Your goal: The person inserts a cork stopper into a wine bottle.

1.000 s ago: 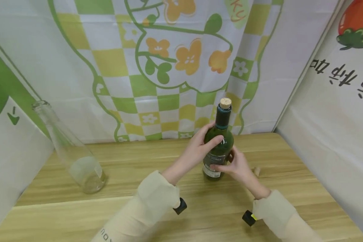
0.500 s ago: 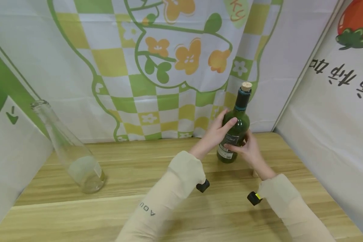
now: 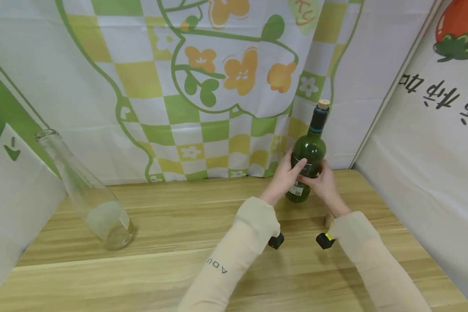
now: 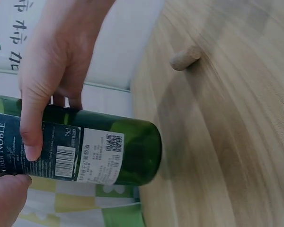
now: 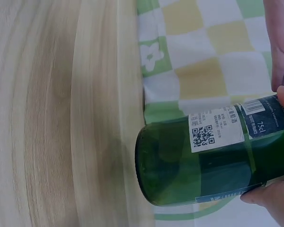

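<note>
A green glass wine bottle (image 3: 310,149) with a dark label and a cork in its neck (image 3: 323,104) stands nearly upright, leaning slightly right, at the back right of the table. My left hand (image 3: 284,177) grips its side from the left, the thumb lying across the front label. Lower down, my right hand (image 3: 324,184) holds it from the right, with the thumb over the label. In the left wrist view the bottle's base (image 4: 149,151) is close to the wooden surface. The white back label (image 5: 217,128) with its code shows in the right wrist view.
A tall clear glass bottle (image 3: 95,203) stands on the left of the wooden table (image 3: 140,277). A loose cork (image 4: 185,57) is on the table near my right wrist. Patterned cloth (image 3: 206,143) hangs behind the table, and printed white walls rise at both sides.
Both hands have carried the green wine bottle away from me and to the right, toward the back cloth. The clear bottle has stayed in place.
</note>
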Available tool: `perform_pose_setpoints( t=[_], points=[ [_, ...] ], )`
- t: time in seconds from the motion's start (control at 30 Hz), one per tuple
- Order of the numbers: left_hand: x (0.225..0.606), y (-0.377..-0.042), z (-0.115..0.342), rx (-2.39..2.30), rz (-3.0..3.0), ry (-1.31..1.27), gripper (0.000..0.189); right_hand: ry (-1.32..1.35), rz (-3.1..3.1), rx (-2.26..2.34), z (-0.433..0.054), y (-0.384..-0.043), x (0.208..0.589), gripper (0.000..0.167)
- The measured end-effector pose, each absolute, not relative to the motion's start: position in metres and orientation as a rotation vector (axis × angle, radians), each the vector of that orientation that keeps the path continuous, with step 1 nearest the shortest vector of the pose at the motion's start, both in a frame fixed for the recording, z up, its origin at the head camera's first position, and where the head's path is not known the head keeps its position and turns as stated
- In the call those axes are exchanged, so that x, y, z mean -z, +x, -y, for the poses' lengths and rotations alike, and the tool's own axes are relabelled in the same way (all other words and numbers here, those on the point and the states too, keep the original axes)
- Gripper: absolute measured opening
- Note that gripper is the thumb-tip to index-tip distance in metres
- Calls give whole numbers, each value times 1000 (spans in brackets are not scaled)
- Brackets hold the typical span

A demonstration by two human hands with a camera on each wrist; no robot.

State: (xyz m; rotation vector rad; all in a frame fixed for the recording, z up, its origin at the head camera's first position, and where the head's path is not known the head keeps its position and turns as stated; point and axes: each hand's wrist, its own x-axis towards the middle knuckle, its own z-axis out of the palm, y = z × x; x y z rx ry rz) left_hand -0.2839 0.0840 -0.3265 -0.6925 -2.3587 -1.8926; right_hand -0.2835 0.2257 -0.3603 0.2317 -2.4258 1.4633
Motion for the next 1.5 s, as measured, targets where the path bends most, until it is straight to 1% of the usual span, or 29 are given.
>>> perform_pose_setpoints(
  t=[0.2,0.33,0.47,0.73,0.9,1.03,1.23,1.33,1.5],
  points=[
    [335,-283,-90,1894,2438,-614,55,170,2463,-1444,-230,-292,364,71],
    [338,-281,-93,1863,2464,-618,50,134,2458,-1460,-235,-297,368,69],
    [341,-280,-95,1871,2493,-627,50,99,2470,-1452,-238,-300,372,65],
    [343,-283,-92,1857,2521,-632,51,66,2516,-1463,-236,-303,369,68],
    [350,-282,-84,1789,2562,-649,48,52,2630,-1393,-236,-301,362,70],
    [360,-282,-74,1619,2694,-679,44,97,2752,-1292,-238,-296,360,66],
    [372,-280,-56,1060,2971,-952,38,130,2999,-949,-240,-279,368,55],
    [375,-274,-45,769,3065,-1085,35,188,3111,-831,-237,-271,371,50],
    [381,-262,-23,411,3126,-1221,32,222,3217,-616,-223,-261,373,35]
  ],
)
